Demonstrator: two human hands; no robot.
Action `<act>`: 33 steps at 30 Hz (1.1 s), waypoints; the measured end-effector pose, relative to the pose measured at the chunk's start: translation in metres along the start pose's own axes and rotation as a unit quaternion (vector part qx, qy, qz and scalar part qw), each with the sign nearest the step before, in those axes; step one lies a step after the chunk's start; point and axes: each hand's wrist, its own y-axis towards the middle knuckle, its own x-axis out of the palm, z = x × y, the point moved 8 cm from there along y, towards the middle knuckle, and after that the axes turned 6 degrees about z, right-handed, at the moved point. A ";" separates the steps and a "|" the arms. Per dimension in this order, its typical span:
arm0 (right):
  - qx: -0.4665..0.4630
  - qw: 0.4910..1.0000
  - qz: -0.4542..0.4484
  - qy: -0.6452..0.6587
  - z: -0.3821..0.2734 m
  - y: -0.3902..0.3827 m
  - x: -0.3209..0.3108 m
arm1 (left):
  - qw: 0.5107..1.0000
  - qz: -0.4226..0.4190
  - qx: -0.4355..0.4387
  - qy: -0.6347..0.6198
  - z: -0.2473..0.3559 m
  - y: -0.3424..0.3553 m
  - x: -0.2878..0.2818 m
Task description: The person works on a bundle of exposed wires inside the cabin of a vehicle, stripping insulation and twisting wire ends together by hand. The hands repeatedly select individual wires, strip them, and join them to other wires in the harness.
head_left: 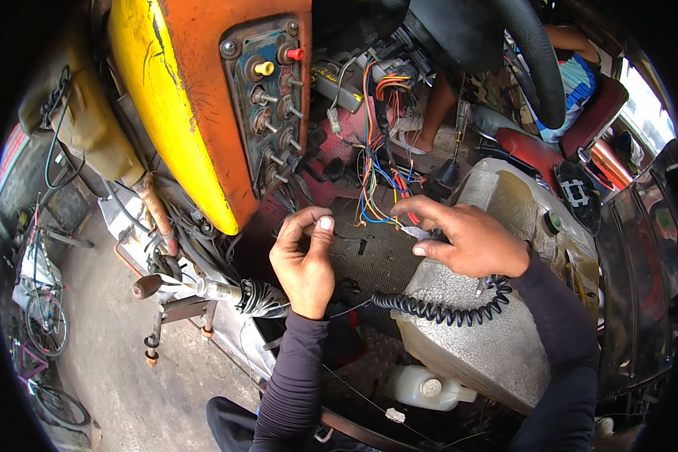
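Concrete floor [105, 354] spreads along the left of the head view, with bicycles [47, 324] standing at its edge. An orange and yellow panel [196, 90] carries metal switches [264, 96], 1 with a yellow cap and 1 with a red cap. Near the black steering wheel [544, 68], another person [576, 94] is partly visible. Coloured wires [367, 154] hang below the wheel, their lower ends beside the right hand [474, 239]. Its thumb and fingers are closed on a small pale piece [413, 232]. The left hand [303, 260] is curled, thumb near forefinger; whether it grips anything cannot be told. A black coiled cord [448, 316] crosses the grey cover [497, 354].
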 end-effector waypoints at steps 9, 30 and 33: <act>-0.011 1.000 0.011 -0.002 -0.002 -0.001 -0.001 | 1.000 0.006 0.004 -0.004 0.003 0.000 -0.001; -0.035 0.999 0.013 -0.006 -0.015 -0.002 -0.004 | 0.998 0.017 -0.049 -0.040 0.000 -0.002 -0.001; 0.006 1.000 0.000 -0.007 -0.008 -0.003 -0.006 | 0.996 0.016 -0.079 -0.039 -0.002 -0.004 -0.002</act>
